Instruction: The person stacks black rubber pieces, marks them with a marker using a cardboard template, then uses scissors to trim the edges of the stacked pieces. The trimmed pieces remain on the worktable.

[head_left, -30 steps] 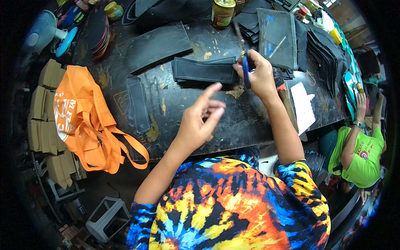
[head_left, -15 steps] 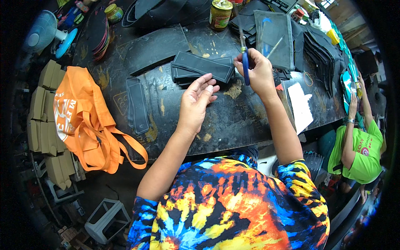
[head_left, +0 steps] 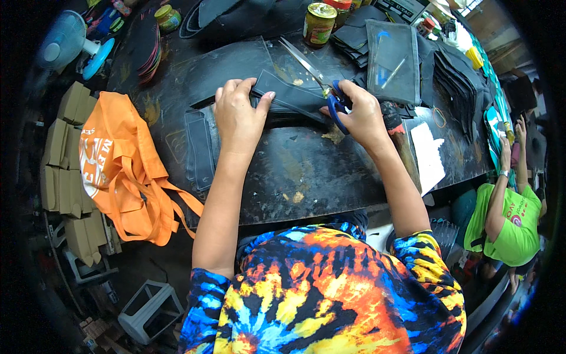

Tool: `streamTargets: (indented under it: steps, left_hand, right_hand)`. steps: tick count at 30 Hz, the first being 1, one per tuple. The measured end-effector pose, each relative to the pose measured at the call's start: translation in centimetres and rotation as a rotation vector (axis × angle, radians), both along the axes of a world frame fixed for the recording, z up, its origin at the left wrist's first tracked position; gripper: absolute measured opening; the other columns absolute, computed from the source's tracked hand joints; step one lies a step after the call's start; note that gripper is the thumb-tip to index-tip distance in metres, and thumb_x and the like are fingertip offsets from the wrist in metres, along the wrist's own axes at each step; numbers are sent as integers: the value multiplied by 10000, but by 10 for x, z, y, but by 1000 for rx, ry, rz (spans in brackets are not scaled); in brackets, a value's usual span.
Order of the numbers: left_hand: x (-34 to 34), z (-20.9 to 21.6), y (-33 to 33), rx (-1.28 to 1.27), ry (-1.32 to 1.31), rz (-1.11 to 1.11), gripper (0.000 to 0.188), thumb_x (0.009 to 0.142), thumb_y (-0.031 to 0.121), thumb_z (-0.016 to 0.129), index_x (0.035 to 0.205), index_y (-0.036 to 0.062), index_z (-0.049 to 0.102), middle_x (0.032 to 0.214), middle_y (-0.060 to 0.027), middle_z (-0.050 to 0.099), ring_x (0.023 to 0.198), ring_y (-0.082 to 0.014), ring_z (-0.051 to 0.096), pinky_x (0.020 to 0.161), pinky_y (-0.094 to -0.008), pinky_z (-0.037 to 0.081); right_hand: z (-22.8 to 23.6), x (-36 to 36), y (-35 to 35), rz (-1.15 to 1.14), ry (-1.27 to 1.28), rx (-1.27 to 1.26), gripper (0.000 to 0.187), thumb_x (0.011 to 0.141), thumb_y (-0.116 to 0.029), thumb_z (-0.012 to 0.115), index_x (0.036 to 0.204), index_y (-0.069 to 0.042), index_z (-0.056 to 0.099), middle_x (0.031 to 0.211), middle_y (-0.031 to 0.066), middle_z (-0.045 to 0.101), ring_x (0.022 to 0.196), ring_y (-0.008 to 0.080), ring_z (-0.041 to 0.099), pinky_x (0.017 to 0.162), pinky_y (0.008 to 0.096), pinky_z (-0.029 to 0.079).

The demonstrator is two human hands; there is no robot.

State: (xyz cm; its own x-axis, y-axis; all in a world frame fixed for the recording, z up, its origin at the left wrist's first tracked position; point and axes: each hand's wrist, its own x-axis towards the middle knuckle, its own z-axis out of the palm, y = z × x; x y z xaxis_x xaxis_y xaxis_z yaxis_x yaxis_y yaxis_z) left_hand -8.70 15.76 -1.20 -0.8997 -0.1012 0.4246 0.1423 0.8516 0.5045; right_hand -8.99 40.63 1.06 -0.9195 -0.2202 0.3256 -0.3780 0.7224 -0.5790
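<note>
My left hand [head_left: 239,118] is closed over the left end of a small pile of black strips [head_left: 289,94], thumb on the near side. The strips look like leather or rubber sheet with pale marked outlines; the far fingertips are partly hidden. In my right hand [head_left: 362,118] are scissors [head_left: 333,97] with blue handles. Their blades are slightly apart and point away to the upper left, over the table beyond the strips. More black strips [head_left: 200,150] lie flat to the left of my left hand. A large black sheet [head_left: 224,62] lies behind it.
Jars [head_left: 319,25] stand at the back of the dark table [head_left: 277,189]. Right are a clear pouch [head_left: 392,59], stacked black pieces [head_left: 457,82], a wooden-handled tool [head_left: 405,156] and torn white paper [head_left: 425,153]. An orange bag [head_left: 124,153] hangs left. A person in green [head_left: 510,218] works at right.
My left hand has moved left from in front of the pile and turned palm down onto its left end. The scissors have swung from upright to pointing left, showing both blades.
</note>
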Motion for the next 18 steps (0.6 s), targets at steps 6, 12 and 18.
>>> streamTargets:
  steps: [6, 12, 18]
  left_hand:
    - [-1, 1, 7, -40, 256, -42, 207, 866, 128, 773, 1041, 30, 720, 1077, -74, 676, 1012, -239, 639, 890, -418, 501]
    - [-1, 15, 13, 1219, 15, -400, 168, 1022, 31, 590, 1185, 60, 560, 982, -40, 680, 865, -55, 658, 708, -218, 584]
    - [7, 41, 14, 1525, -19, -436, 297, 1034, 22, 546, 1324, 76, 507, 1084, -80, 703, 913, -98, 696, 728, -253, 619]
  right_hand:
    - [-3, 2, -2, -1, 57, 19, 285, 785, -105, 781, 1026, -38, 644, 918, 179, 681, 876, 370, 677, 762, 428, 534]
    - [6, 7, -2, 24, -47, -254, 346, 770, -150, 857, 1024, -23, 661, 853, 105, 664, 763, 208, 641, 711, 338, 512]
    - [21, 12, -8, 239, -408, -398, 323, 798, -55, 836, 1085, -24, 691, 1071, 44, 724, 862, 83, 658, 809, 248, 547]
